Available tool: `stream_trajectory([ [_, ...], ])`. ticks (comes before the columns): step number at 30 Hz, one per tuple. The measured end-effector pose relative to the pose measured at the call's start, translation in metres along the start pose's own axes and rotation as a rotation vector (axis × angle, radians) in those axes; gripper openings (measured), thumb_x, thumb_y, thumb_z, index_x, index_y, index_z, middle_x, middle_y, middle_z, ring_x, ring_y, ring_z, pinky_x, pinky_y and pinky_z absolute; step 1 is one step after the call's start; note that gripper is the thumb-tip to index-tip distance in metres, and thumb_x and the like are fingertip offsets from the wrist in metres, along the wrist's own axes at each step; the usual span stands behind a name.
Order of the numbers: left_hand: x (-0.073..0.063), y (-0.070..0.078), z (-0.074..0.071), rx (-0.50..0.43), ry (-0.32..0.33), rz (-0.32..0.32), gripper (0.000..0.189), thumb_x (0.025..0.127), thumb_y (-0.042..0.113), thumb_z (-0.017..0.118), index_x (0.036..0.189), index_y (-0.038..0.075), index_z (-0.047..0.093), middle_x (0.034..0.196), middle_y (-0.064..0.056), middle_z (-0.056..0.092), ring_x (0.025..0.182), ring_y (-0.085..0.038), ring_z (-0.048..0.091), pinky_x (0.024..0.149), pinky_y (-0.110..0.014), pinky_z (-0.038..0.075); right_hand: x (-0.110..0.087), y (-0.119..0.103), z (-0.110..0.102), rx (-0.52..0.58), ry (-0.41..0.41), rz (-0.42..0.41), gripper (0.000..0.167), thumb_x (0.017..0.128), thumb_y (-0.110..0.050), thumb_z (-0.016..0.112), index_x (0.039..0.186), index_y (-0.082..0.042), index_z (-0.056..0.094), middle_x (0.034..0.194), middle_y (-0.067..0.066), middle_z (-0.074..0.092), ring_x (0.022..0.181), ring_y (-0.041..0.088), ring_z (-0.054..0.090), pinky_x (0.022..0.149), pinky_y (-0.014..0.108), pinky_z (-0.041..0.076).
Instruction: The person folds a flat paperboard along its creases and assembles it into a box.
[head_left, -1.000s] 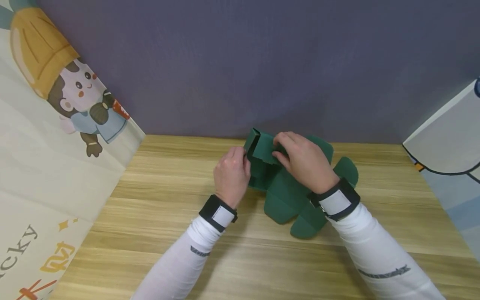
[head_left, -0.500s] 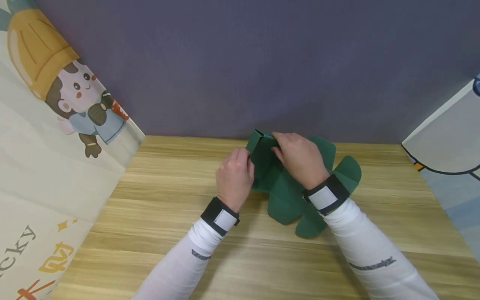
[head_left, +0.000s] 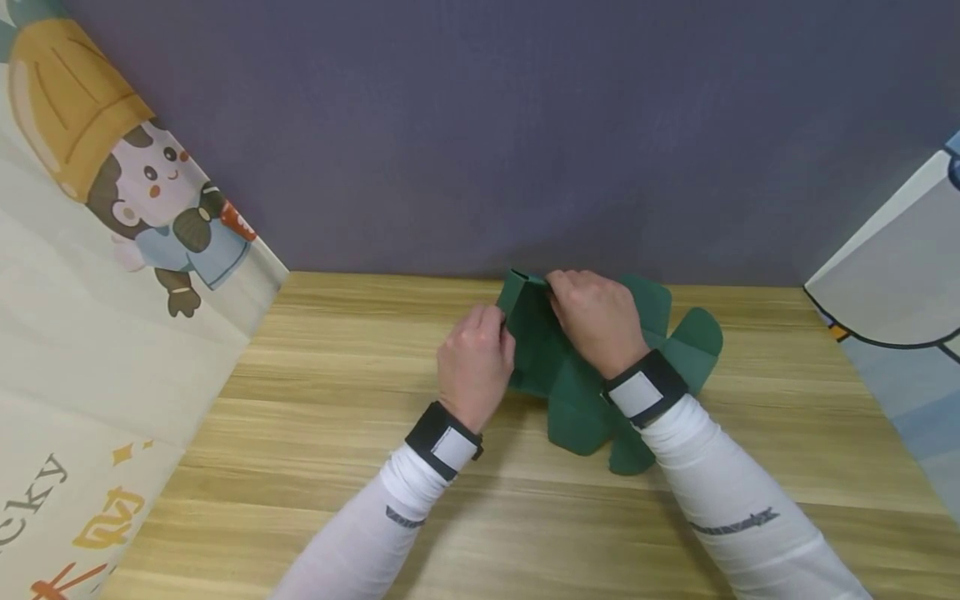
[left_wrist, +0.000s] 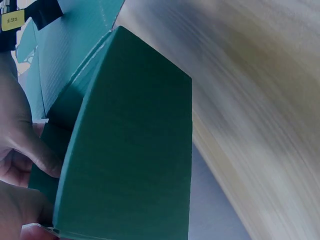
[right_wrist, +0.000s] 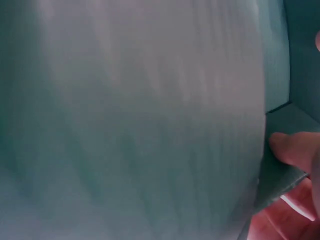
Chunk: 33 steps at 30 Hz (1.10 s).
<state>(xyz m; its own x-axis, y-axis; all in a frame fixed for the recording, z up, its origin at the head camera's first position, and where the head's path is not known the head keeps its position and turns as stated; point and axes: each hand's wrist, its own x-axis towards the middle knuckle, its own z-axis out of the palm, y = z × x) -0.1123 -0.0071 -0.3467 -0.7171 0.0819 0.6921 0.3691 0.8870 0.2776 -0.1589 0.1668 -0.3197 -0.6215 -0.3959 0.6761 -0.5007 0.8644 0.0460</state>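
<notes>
A green cardboard box (head_left: 534,342), partly folded, stands near the table's back edge, its left end raised into walls. My left hand (head_left: 476,362) grips the top of the left side wall (left_wrist: 130,140), fingers curled over its edge. At the back wall, my right hand (head_left: 596,321) pinches the upper edge between thumb and fingers. The right wrist view shows the right thumb (right_wrist: 295,150) on the wall's inside face, with fingers behind it. A wide flap (right_wrist: 150,120) fills most of that view. Under the right forearm, part of the box is hidden.
Unfolded flaps with rounded ends (head_left: 693,337) spread to the right and front of the box. The wood-grain table (head_left: 337,400) meets a dark wall (head_left: 480,142) close behind the box. A printed cartoon sheet (head_left: 150,217) hangs at the left.
The back flap has been folded down into the box, and my right hand now grips that wall's top edge. Both hands and the box have shifted slightly right and toward me.
</notes>
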Motion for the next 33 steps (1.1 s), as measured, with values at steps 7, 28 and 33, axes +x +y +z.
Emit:
stream_trajectory([
  [7,-0.004,0.003,-0.001,-0.008,-0.031,0.001,0.007,0.082,0.008,0.067,0.084,0.010,0.061,0.083,-0.002,0.064,0.069,-0.016,0.064,0.053,-0.031,0.054,-0.003,0.001,0.003,-0.014,0.042,-0.023,0.010,0.094,-0.008,0.057,0.087,-0.005,0.064,0.071,0.008,0.065,0.060,0.026,0.062,0.047,0.039,0.048],
  [28,0.022,0.007,-0.016,0.013,-0.116,0.053,0.039,0.082,0.023,0.074,0.117,0.010,0.061,0.106,-0.004,0.064,0.089,-0.021,0.063,0.070,-0.032,0.056,-0.005,-0.003,0.000,0.026,0.016,-0.075,0.013,0.092,-0.006,0.057,0.081,-0.007,0.064,0.071,0.008,0.066,0.059,0.026,0.060,0.048,0.040,0.048],
  [33,0.042,0.008,-0.020,0.080,-0.249,0.206,0.043,0.081,0.020,0.075,0.119,0.008,0.060,0.111,-0.006,0.061,0.096,-0.022,0.059,0.079,-0.030,0.053,-0.006,-0.007,0.002,0.030,0.018,-0.086,0.016,0.090,-0.002,0.056,0.076,-0.008,0.060,0.065,0.008,0.062,0.056,0.026,0.058,0.045,0.040,0.045],
])
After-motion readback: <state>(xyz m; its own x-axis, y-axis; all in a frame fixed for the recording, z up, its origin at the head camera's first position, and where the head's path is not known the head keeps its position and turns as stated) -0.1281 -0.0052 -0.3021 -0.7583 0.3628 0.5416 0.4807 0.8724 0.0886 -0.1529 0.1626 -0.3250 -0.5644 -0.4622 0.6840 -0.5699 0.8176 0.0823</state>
